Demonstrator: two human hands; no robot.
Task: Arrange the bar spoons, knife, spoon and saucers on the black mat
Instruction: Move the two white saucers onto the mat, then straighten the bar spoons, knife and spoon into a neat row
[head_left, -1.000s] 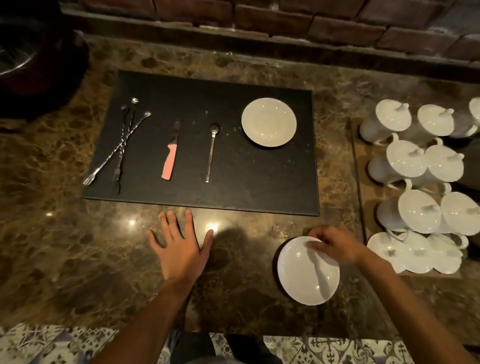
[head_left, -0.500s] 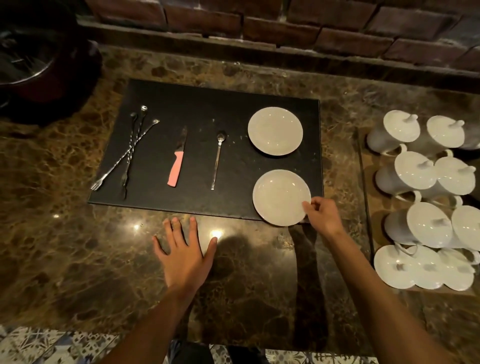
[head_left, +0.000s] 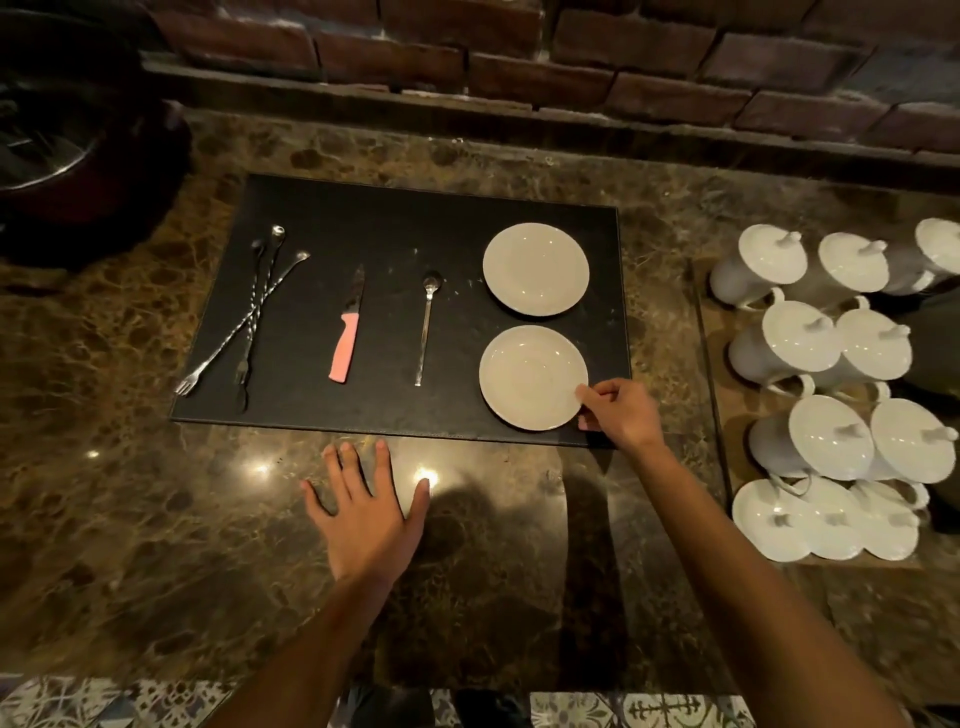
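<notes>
A black mat (head_left: 395, 223) lies on the brown marble counter. On its left, bar spoons (head_left: 249, 317) lie crossed over each other. A knife with a pink handle (head_left: 347, 332) and a small metal spoon (head_left: 427, 327) lie lengthwise in the middle. One white saucer (head_left: 536, 269) sits at the mat's far right, a second saucer (head_left: 530, 376) just in front of it. My right hand (head_left: 621, 413) pinches the near saucer's right rim. Flat on the counter in front of the mat rests my left hand (head_left: 366, 512), fingers spread, holding nothing.
Several white lidded pots (head_left: 831, 395) crowd a tray at the right. A dark round vessel (head_left: 78, 156) stands at the far left. A brick wall (head_left: 519, 57) with a ledge runs along the back. Patterned floor tiles (head_left: 104, 701) show below the counter's near edge.
My right hand carried the second saucer from the counter's front right onto the mat and set it in front of the first saucer. My left hand stayed flat on the counter.
</notes>
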